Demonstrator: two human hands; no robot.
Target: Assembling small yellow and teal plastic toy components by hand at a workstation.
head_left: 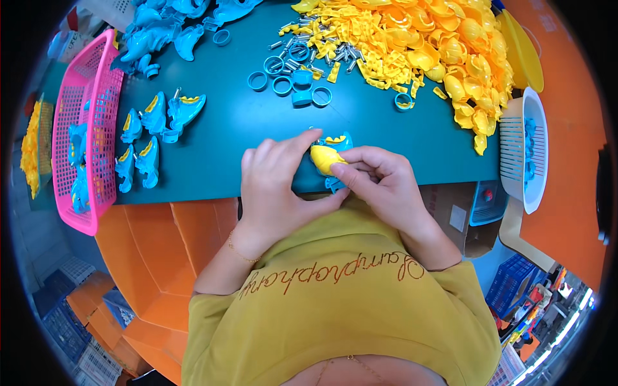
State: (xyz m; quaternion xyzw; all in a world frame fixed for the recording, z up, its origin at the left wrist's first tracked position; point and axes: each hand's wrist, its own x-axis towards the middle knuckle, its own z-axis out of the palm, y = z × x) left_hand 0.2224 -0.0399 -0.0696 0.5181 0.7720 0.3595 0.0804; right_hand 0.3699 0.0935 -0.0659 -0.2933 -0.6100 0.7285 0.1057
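At the table's near edge, both my hands meet around a small toy assembly. My right hand [386, 183] pinches a glossy yellow plastic shell [325, 159] between thumb and fingers. Just behind the shell is a blue plastic toy body part [346, 139] with a yellow toothed strip along it. My left hand [273, 180] curls round the left side of this blue part, index finger at its top and thumb at its bottom. The shell lies over the blue part's middle and hides much of it; whether the two are joined I cannot tell.
Several blue parts with yellow strips [153, 114] lie at the left beside a pink basket [106, 138]. Blue rings [282, 85], springs [351, 53] and small yellow pieces lie ahead. Yellow shells [473, 64] are heaped far right, above a white basket [515, 151]. Blue parts [151, 38] pile far left.
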